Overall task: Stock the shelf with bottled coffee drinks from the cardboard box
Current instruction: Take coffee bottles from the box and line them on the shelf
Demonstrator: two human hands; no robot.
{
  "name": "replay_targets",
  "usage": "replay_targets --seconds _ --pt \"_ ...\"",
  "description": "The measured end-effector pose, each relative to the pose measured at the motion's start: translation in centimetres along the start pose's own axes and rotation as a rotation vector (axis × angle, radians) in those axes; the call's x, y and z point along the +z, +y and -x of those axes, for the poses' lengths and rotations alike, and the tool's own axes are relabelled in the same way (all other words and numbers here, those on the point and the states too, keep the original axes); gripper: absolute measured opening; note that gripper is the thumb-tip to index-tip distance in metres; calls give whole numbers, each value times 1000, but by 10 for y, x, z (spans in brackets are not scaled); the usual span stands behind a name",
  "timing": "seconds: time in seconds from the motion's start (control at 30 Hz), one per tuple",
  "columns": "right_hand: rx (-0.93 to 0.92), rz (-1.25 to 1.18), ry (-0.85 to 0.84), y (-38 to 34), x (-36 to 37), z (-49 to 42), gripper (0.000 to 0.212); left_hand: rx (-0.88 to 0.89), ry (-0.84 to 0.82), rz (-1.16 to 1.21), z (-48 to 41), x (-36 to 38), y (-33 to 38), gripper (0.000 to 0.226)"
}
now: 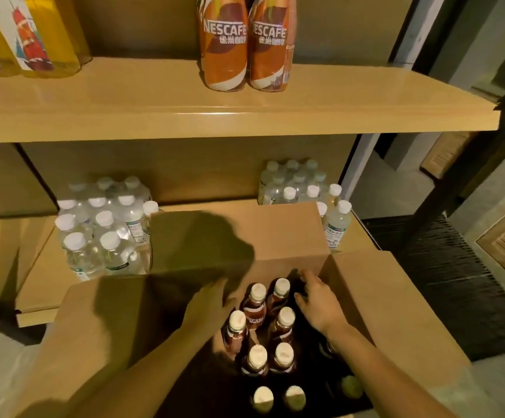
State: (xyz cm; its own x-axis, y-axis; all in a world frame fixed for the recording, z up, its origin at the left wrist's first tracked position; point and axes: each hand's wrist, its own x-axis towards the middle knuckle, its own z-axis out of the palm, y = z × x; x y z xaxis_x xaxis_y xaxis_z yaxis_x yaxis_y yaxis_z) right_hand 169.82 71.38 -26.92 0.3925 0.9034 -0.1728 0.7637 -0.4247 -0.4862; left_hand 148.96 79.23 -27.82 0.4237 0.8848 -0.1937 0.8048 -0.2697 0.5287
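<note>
An open cardboard box [375, 303] stands low in front of me with its flaps spread. Inside it stand several coffee bottles [284, 324] with white caps, in two rows. My left hand [212, 306] reaches into the box's dark left part, fingers apart, next to the far-left bottles. My right hand [317, 303] is in the box's far right corner, fingers curled in the shadow; whether it grips a bottle is hidden. Two Nescafe coffee bottles [245, 43] stand upright on the upper shelf [215, 116].
Yellow bottles [25, 34] stand at the upper shelf's left end. Shrink-wrapped packs of water bottles [103, 230] sit on the lower shelf, left and right [299, 185] of the box's back flap. A dark shelf post [468, 164] rises at right.
</note>
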Motion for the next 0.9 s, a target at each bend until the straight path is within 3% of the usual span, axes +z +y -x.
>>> replay_targets --seconds 0.2,0.33,0.47,0.57,0.7,0.8,0.9 --pt "55 -136 -141 17 24 -34 46 -44 -98 22 -31 23 -10 46" --pt "58 -69 -214 22 36 -52 38 -100 -233 123 -45 34 -10 55" --pt "72 -51 -343 20 48 -61 49 -142 -334 226 -54 48 -16 66" --pt "104 -126 -309 23 59 -64 45 -133 -362 303 -56 59 -15 62" --pt "70 -143 -218 27 65 -63 31 -131 -242 351 -61 76 -12 58" --pt "55 -196 -188 27 71 -61 36 -159 -162 335 -63 82 -8 59" --pt "52 -130 -136 26 72 -60 26 -142 -119 263 -61 84 -3 54"
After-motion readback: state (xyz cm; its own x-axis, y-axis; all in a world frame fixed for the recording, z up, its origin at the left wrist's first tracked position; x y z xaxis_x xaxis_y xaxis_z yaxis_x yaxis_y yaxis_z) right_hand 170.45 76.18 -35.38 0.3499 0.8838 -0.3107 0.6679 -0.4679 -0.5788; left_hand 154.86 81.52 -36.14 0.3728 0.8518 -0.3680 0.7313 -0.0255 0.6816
